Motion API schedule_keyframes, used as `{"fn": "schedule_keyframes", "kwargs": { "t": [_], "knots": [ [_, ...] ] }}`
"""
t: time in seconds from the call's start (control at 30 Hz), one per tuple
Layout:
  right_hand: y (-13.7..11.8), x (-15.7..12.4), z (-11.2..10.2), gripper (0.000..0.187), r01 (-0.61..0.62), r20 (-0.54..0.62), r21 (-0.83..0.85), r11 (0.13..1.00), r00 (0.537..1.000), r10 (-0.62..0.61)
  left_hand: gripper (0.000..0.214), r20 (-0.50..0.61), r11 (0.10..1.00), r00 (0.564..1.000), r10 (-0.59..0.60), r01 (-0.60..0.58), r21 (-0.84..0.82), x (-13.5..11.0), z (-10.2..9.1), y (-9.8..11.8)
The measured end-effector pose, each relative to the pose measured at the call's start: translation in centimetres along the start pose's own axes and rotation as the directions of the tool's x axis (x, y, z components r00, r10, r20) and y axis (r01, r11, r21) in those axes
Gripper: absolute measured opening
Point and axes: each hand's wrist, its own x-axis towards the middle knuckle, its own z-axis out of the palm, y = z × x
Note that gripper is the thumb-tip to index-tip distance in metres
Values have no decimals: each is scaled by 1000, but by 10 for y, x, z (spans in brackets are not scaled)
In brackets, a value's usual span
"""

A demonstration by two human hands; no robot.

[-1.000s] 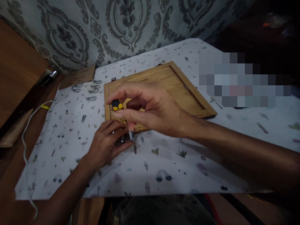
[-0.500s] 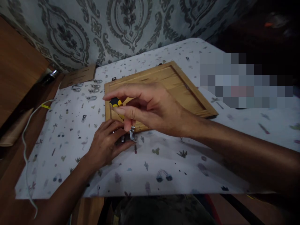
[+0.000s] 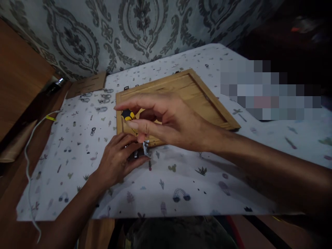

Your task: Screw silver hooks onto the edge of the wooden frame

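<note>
A wooden cabinet door (image 3: 178,84) with a raised frame lies flat on the patterned tablecloth. At its near left edge, the fingers and thumb of my left hand (image 3: 115,157) are closed around a shiny metal hinge (image 3: 146,148), partly hidden by them. My right hand (image 3: 173,121) reaches over the door and grips a yellow-and-black screwdriver (image 3: 127,115) between thumb and fingers. The handle tilts, its lower end pointing down towards the hinge. Its tip is hidden behind my fingers, so I cannot tell whether it touches a screw.
Several metal hinges (image 3: 103,100) lie left of the door, near a piece of cardboard (image 3: 86,84) by the wall. A white cable (image 3: 28,169) hangs along the table's left side. A pixelated patch (image 3: 261,91) covers something at the right.
Both hands stay almost where they were, still on the screwdriver and the hinge. The screwdriver handle appears slightly turned, showing a different mix of yellow and black.
</note>
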Motion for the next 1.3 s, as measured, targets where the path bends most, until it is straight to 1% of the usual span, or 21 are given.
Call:
{"fn": "schedule_keyframes", "kwargs": {
  "t": [0.1, 0.23, 0.3, 0.37, 0.47, 0.53, 0.63, 0.7, 0.77, 0.8, 0.83, 0.9, 0.97, 1.07, 1.13, 1.23, 1.3],
  "knots": [
    [-1, 4, 0, 16, -17, 15, -29, 999, 1000, 18, 30, 3, 1000, 1000, -13, 13, -8, 0, 0, 0],
    [-3, 10, 4, 6, -54, -21, -102, 993, 998, 52, 31, -13, 1000, 1000, -4, 4, -17, -1, 2, -1],
    [-4, 12, 6, 11, -58, -20, -124, 991, 998, 56, 31, -19, 1000, 1000, -3, 3, -12, -2, 3, -1],
    [-4, 13, 7, 13, -52, -4, -130, 990, 999, 52, 31, -16, 1000, 1000, -12, 12, -12, -2, 2, -1],
    [-5, 12, 4, 10, -26, 17, -123, 992, 999, 29, 30, 5, 1000, 1000, -20, 20, -21, -1, 1, 0],
    [-6, 11, 1, 8, -2, 47, -121, 993, 999, 8, 30, 3, 1000, 1000, -18, 18, -18, -1, 1, 0],
    [-5, 11, -1, 11, 17, 93, -133, 991, 996, -5, 31, 2, 1000, 1000, -14, 14, -4, -1, 1, 0],
    [-4, 10, -1, 12, 16, 84, -152, 988, 996, -3, 32, 1, 1000, 1000, -7, 7, 0, -1, 1, 0],
    [-3, 10, 0, 8, 9, 56, -164, 986, 998, 0, 31, 5, 1000, 1000, -8, 8, -4, -1, 1, 0],
    [-2, 10, 0, 5, 4, 41, -160, 987, 999, 3, 30, 10, 1000, 1000, -11, 11, -5, -1, 1, 0],
    [-2, 11, 0, 6, -6, 31, -146, 989, 999, 11, 30, 16, 1000, 1000, -16, 16, -6, -1, 2, 0],
    [-2, 11, 1, 16, -35, 22, -94, 995, 999, 37, 31, 12, 1000, 1000, -24, 24, -12, -1, 2, 1],
    [-1, 11, 0, 20, -54, 13, -53, 997, 998, 55, 31, -2, 999, 1000, -29, 29, -21, -1, 3, 1],
    [-1, 12, -2, 15, -44, 16, -36, 998, 999, 45, 30, -18, 999, 999, -26, 26, -33, -1, 3, 1],
    [-2, 11, -4, 12, -25, 54, -21, 999, 998, 26, 30, -4, 999, 1000, -23, 22, -25, -1, 2, 1],
    [-2, 12, -7, 16, -27, 101, -19, 999, 994, 29, 31, 14, 1000, 1000, -18, 19, -8, -1, 1, 0],
    [-3, 12, -7, 13, -37, 86, -27, 999, 995, 40, 31, 6, 1000, 1000, -13, 13, -2, -1, 1, 0]
  ]
}}
